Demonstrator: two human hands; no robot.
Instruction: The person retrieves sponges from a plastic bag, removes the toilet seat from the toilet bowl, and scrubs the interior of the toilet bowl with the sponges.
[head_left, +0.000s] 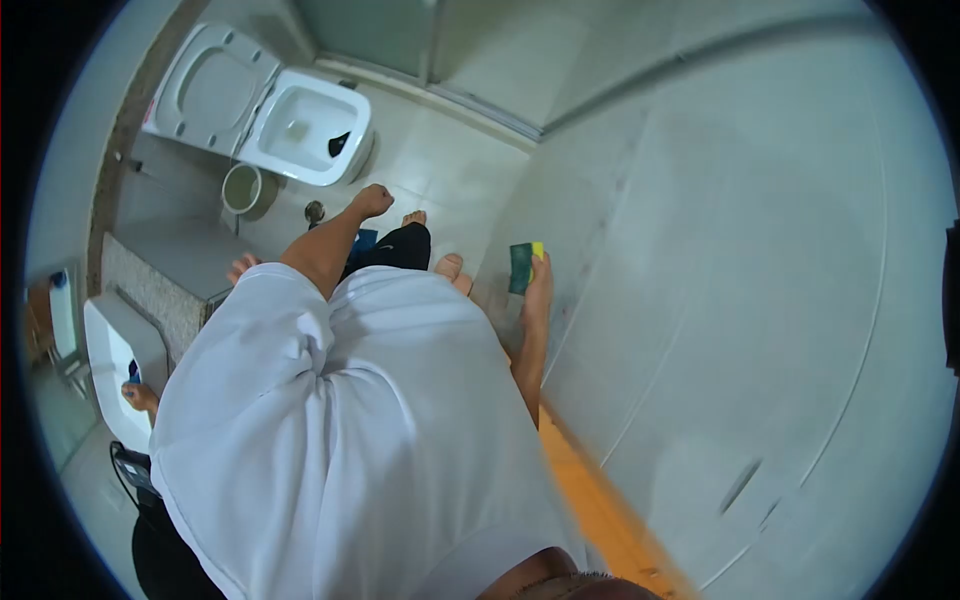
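Note:
In my right hand [539,284] is a green and yellow scrubbing sponge [522,268], held up beside the pale wall. The fingers are wrapped round its yellow side. My left hand [374,201] is closed in a fist in front of me, over the tiled floor. Whatever it may hold is hidden. The white toilet [357,170] stands just beyond that hand, lid up, with a dark object [339,145] in its bowl. A small bucket [241,190] is next to the toilet. Something blue [364,240] shows beside my black shorts.
To the left, another person's hand [138,396] is over the white sink [97,345], and other fingers [243,266] show near the counter edge. A glass partition [485,100] stands at the back. An orange panel [590,490] lies along my right side.

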